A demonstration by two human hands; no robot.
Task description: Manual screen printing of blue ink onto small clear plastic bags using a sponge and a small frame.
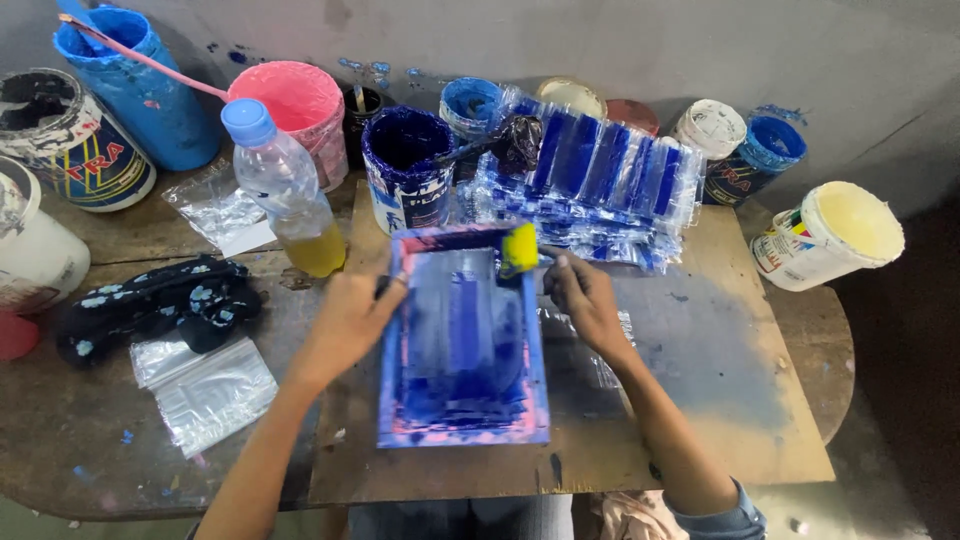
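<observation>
- Printing frame (462, 340), blue-stained, is lying flat on the wooden board (720, 400), nearest the viewer.
- Left hand (350, 318) is gripping the frame's left edge, fingers curled.
- Right hand (582, 295) is pinching the yellow-tipped squeegee (520, 248) at the frame's far right corner.
- Printed plastic bags (600, 180) are piling up farther back, right of the blue paint pot (405, 180).

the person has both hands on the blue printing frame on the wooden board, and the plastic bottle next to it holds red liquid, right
Not quite: the liquid in the plastic bottle is yellow, not red, as the head view shows. The rest holds: the left hand and the right hand are both at the blue printing frame, which lies on the wooden board.
</observation>
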